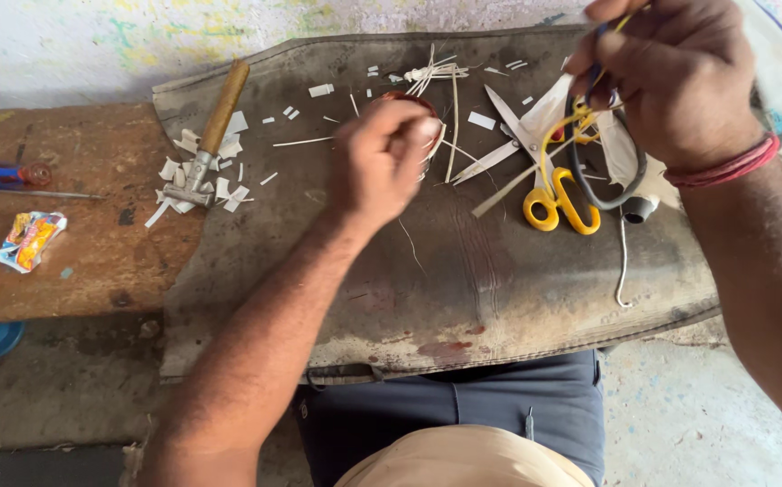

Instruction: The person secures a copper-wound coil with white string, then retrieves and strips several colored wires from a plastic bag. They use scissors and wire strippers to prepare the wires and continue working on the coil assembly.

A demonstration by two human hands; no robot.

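Dark worn surface (463, 280) with scraps: left hand (382, 162) pinches a red ring; right hand (670, 81) grips wires above yellow scissors (548, 194).

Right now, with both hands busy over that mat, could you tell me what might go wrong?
The open scissors lie blades-up near the left hand, which could brush them. The cord in the right hand loops around the scissor handles and might drag them. Loose white strips could scatter.

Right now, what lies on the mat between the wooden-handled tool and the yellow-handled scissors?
In the head view, the left hand sits between the wooden-handled tool and the yellow-handled scissors, with white scraps and thin white strips scattered on the dark mat.
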